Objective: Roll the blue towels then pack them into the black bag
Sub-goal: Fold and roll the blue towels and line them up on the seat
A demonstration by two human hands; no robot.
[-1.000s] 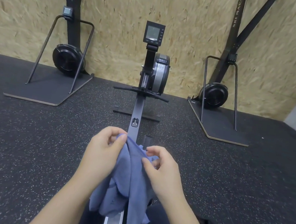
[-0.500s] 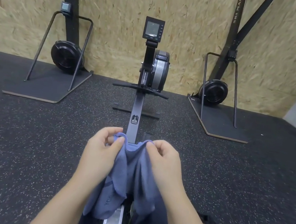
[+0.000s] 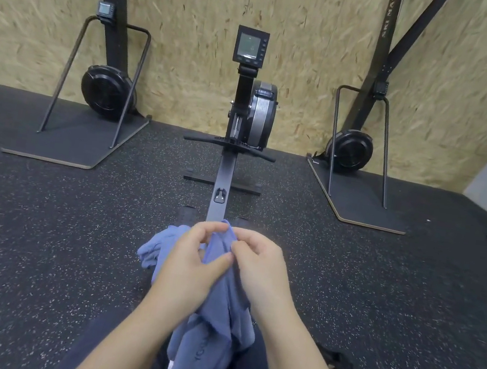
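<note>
2 hands pinch the blue towel (image 3: 216,313) near us, over the rower rail (image 3: 223,181): our left hand (image 3: 192,266) and right hand (image 3: 258,268) grip its top edge. We judge we're still finding corners; next, spread it flat to roll. Since 0.5 seconds ago, more cloth bunches left.

Blue towel (image 3: 217,316) was held bunched over lap, above rowing machine rail (image 3: 222,181). Top edge was pinched by left hand (image 3: 193,260) and right hand (image 3: 258,265), thumbs close together. Rest of cloth was draped down, fold spilled out left. Monitor (image 3: 251,46) was seen ahead; ski machines (image 3: 104,91) flanked it against OSB wall (image 3: 318,53).
</note>
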